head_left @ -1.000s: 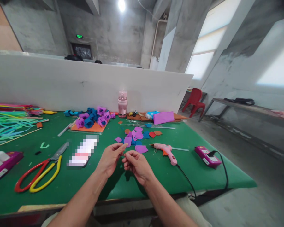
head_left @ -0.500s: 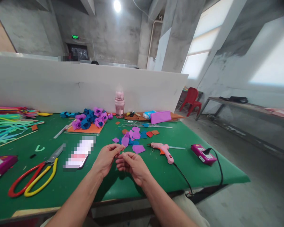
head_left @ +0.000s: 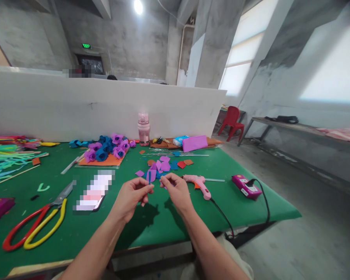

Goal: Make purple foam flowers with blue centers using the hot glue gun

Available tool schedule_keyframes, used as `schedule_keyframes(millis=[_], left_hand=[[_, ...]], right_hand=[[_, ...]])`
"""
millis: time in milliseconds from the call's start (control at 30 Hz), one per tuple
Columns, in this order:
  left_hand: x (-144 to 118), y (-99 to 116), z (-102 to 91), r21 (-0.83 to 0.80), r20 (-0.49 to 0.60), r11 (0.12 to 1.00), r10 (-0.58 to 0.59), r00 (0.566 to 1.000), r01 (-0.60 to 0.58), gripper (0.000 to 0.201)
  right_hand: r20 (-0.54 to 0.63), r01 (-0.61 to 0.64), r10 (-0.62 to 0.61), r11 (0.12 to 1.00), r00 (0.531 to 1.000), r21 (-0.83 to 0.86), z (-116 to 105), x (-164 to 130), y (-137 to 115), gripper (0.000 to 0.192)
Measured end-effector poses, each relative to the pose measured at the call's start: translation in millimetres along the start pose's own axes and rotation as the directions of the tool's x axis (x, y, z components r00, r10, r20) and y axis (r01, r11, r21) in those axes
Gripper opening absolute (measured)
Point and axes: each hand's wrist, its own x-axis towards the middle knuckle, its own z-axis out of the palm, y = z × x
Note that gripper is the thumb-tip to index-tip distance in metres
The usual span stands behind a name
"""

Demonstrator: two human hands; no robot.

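Note:
My left hand (head_left: 135,194) is closed, with a narrow dark blue strip (head_left: 149,177) standing up from between thumb and fingers. My right hand (head_left: 175,191) is pinched shut a short way to its right; whatever its fingertips hold, if anything, is too small to make out. Just beyond both hands lies a loose pile of purple petal-shaped pieces (head_left: 165,165) with blue, red and brown ones among them. A pink glue gun (head_left: 200,182) rests on its side to the right of my right hand, a clear glue stick in its back end.
On the green table (head_left: 151,229) lie large scissors (head_left: 51,210), a phone (head_left: 96,190), purple and blue paper flowers (head_left: 105,149) and coloured strips (head_left: 8,161). A pink bottle (head_left: 144,130) stands before the white partition (head_left: 113,105). The glue gun's cord hangs near a power strip (head_left: 246,186).
My hands have moved apart, the right one shifting right and up towards the petals. The blue strip now shows upright in my left hand. The whole view has shifted slightly.

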Motion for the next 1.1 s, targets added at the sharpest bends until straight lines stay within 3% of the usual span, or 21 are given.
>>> schedule_keyframes(millis=[67,167,233,433,667,867,1033,1100], left_hand=[[-1.2,-0.4,2.8,0.036,-0.006,0.999,0.007,1.000,-0.007,0.028],[-2.4,-1.8,4.6,0.059,0.023,0.998,0.000,1.000,-0.001,0.027],[-2.4,-3.4,4.6,0.058,0.050,0.998,-0.010,0.999,0.007,0.027],[-0.4,-7.8,4.8,0.028,0.098,0.998,-0.058,0.993,0.056,0.027],[-1.3,-8.7,7.8,0.006,0.129,0.998,-0.055,0.990,0.055,0.028],[-4.8,-3.3,11.9,0.163,-0.011,0.986,0.048,0.999,-0.046,0.026],[-7.0,-1.9,13.7,0.152,0.068,0.988,-0.007,0.998,-0.004,0.025],[-7.0,-2.8,13.2,0.142,0.079,0.990,-0.013,0.997,0.001,0.025]], right_hand=[[0.064,-0.097,0.089,0.987,0.994,0.130,3.1,-1.6,-1.2,0.022],[0.203,-0.320,0.262,0.877,0.943,0.357,7.3,-3.8,-2.0,0.030],[0.256,-0.379,0.293,0.823,0.921,0.422,8.4,-4.5,-2.4,0.033],[0.269,-0.268,0.177,0.896,0.947,0.354,5.8,-5.0,-5.0,0.023],[0.201,-0.235,0.181,0.928,0.963,0.289,4.4,-5.5,-8.4,0.022],[0.235,-0.215,0.167,0.956,0.958,0.198,2.1,-7.4,-12.8,0.025],[0.080,-0.210,0.196,0.950,0.977,0.232,-1.4,-5.7,-15.3,0.024],[0.078,-0.230,0.217,0.942,0.973,0.245,-1.5,-5.2,-14.9,0.024]])
